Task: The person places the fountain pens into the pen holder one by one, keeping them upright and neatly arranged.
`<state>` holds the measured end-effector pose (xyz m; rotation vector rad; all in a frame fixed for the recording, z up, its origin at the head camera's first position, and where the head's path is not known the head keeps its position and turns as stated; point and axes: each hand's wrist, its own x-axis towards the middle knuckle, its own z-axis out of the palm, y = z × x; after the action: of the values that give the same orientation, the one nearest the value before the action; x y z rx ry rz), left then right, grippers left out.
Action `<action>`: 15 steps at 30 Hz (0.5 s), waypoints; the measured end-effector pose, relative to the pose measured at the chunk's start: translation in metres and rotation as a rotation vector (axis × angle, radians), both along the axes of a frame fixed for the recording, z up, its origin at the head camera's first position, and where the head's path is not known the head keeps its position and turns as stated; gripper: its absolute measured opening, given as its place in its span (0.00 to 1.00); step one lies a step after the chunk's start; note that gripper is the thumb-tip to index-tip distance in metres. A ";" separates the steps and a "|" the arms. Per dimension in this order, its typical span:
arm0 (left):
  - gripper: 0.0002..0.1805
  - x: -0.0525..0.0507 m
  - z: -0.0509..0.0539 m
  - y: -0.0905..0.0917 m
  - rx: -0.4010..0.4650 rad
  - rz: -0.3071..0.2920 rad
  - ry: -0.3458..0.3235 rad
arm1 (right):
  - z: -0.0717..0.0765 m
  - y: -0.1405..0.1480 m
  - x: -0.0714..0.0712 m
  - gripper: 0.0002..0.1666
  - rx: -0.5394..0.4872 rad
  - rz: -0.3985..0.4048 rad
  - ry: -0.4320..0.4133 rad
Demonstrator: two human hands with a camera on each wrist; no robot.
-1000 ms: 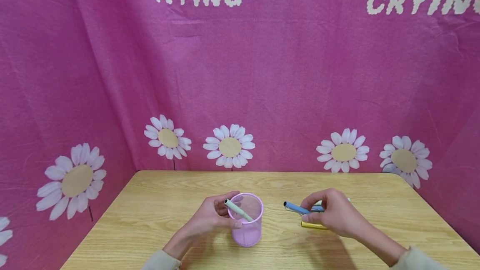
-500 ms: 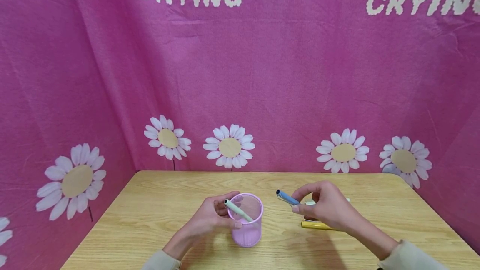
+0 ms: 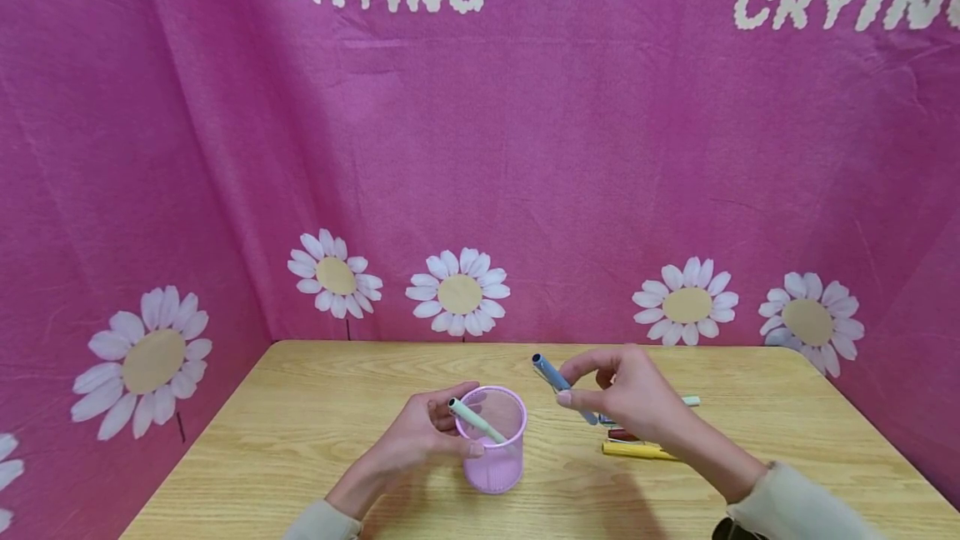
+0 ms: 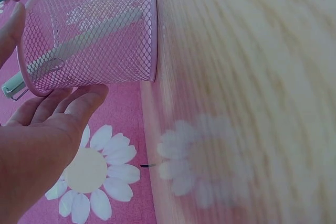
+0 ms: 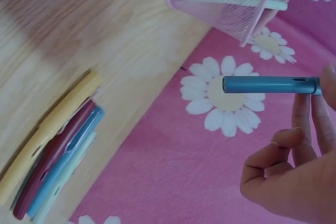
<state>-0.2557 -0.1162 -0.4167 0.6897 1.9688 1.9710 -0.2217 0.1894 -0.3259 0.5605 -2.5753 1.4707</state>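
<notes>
A pink mesh cup (image 3: 495,465) stands upright on the table, a pale green pen (image 3: 477,421) leaning inside with its end above the rim. Fingers and thumb of the left hand (image 3: 420,433) hold the cup's left side; the left wrist view shows them around the mesh (image 4: 94,40). Up and to the right of the cup, the right hand (image 3: 633,394) pinches a blue pen (image 3: 553,375), tilted, between thumb and fingers. In the right wrist view the blue pen (image 5: 268,84) is held above the table, apart from the cup (image 5: 220,3).
Several pens lie side by side on the wooden table (image 3: 337,390), partly under the right forearm in the head view: yellow (image 3: 637,450), dark red (image 3: 621,435), blue (image 5: 65,163) and pale green (image 5: 65,182). A pink flowered cloth (image 3: 525,148) hangs behind the table.
The right hand has lifted the blue pen off the pen group and carried it left and up, nearer the cup; the pen has tilted more steeply. The left hand and the cup have stayed put.
</notes>
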 end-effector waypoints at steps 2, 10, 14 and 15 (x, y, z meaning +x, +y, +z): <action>0.48 0.000 0.000 0.000 -0.002 0.002 0.003 | 0.002 -0.004 -0.002 0.11 -0.010 0.012 0.013; 0.47 0.000 0.000 0.000 -0.012 0.006 0.003 | 0.010 -0.020 -0.005 0.12 -0.074 0.033 -0.010; 0.47 -0.001 0.000 0.000 -0.015 0.001 0.000 | 0.013 -0.028 -0.006 0.13 -0.090 0.032 -0.015; 0.47 -0.001 0.000 0.000 -0.015 0.000 0.000 | 0.014 -0.030 -0.006 0.13 -0.091 0.032 -0.013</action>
<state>-0.2568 -0.1161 -0.4164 0.6851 1.9819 1.9541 -0.2281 0.1591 -0.3121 0.5856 -2.5054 1.5970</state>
